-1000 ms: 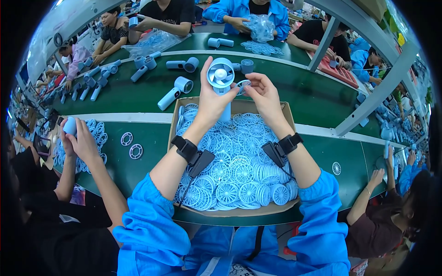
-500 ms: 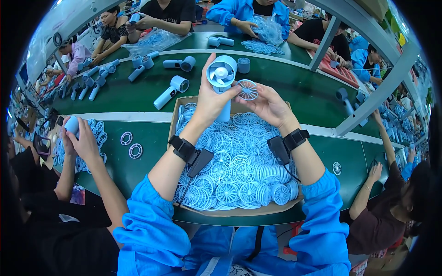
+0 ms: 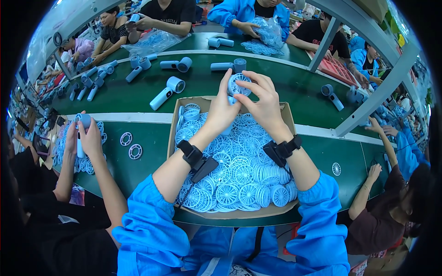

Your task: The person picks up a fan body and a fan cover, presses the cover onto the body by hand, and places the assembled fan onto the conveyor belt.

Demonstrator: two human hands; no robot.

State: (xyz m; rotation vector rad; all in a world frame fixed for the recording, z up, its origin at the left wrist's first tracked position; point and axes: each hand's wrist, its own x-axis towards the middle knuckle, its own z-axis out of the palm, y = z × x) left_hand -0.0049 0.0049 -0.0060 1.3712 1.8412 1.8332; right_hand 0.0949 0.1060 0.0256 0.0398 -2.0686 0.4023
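My left hand is wrapped round a light blue handheld fan, held upright above the far side of a cardboard box. A round spoked grille lies over the front of the fan's head. The fingers of my right hand are bent round the grille's right side and grip its rim. Whether the grille is seated cannot be made out. Many loose light blue grilles fill the box below my wrists, some in rows on edge.
Handheld fans lie on the green conveyor beyond a pale rail. Two rings lie left of the box, one grille right. A co-worker's hands hold a fan at left. A metal post slants at right.
My right hand has brought the grille onto the fan's open front, where the blades showed before. The fan has shifted slightly right. Fans on the conveyor have moved left.
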